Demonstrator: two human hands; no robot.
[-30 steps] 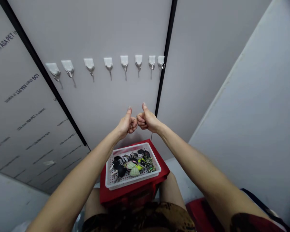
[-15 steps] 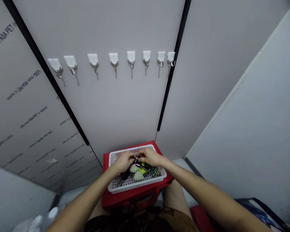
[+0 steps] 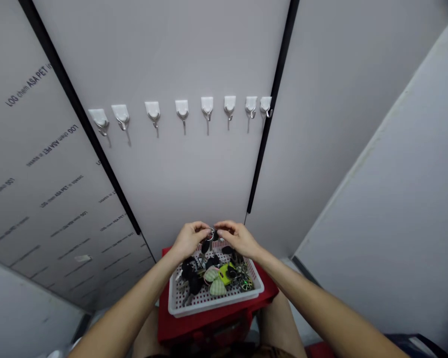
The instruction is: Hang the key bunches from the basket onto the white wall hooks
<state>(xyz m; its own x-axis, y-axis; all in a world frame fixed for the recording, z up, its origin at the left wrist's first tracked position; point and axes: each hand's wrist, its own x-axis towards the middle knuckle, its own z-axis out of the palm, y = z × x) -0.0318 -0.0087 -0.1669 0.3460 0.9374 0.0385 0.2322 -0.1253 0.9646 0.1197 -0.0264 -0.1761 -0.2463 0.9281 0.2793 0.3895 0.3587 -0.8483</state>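
Between my two hands, above the far side of a white perforated basket (image 3: 201,309), hangs a bunch of keys (image 3: 210,237) on a metal ring. My left hand (image 3: 189,239) pinches the ring from the left with thumb and forefinger. My right hand (image 3: 237,237) has its fingers closed on the right side of the same bunch. Black-headed keys dangle below the ring. Inside the basket lie more keys (image 3: 194,282), a pale green checked bow (image 3: 215,281), a yellow-green tag (image 3: 226,273) and a round metal charm (image 3: 246,283).
The basket stands on a red case (image 3: 171,325) over my knees. Facing me, a grey panel (image 3: 197,174) carries a row of several white adhesive hooks (image 3: 181,109). Black strips (image 3: 272,114) edge the panel. A pale wall (image 3: 388,189) rises on the right.
Both hands have risen out of the basket toward its far side, bringing up the key bunch. More of the basket's contents now show. My view has tilted slightly upward.
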